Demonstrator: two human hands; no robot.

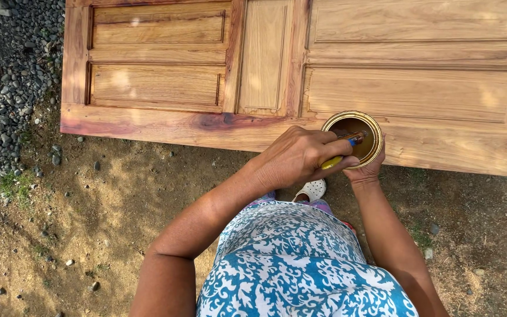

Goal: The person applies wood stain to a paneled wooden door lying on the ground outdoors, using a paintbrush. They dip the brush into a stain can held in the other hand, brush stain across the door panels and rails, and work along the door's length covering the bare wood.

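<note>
- Grey gravel (pixel 7 70) lies along the far left, beside bare brown ground (pixel 107 205) with scattered stones.
- A panelled wooden door (pixel 159 76) lies flat across the top of the view, its near edge running from left to right; a darker reddish streak shows along that edge, and the rest looks pale and dry, so most of the surface seems unfinished.
- The left hand (pixel 294 157) crosses over toward the right, its grip closed around a brush handle, yellow with a blue band (pixel 342 152), whose tip dips into the can.
- The round can (pixel 353 138), gold-rimmed with dark brown liquid inside, sits at the door's near edge, right of the middle.
- The right hand (pixel 366 171) cups the can from below; its fingers are mostly hidden, but it appears closed on the can.
- A white shoe (pixel 311 189) shows on the ground just below the hands, above a blue-and-white patterned garment (pixel 294 264).
- Judging by this, the brush is only being loaded, and nearly all the door remains.
</note>
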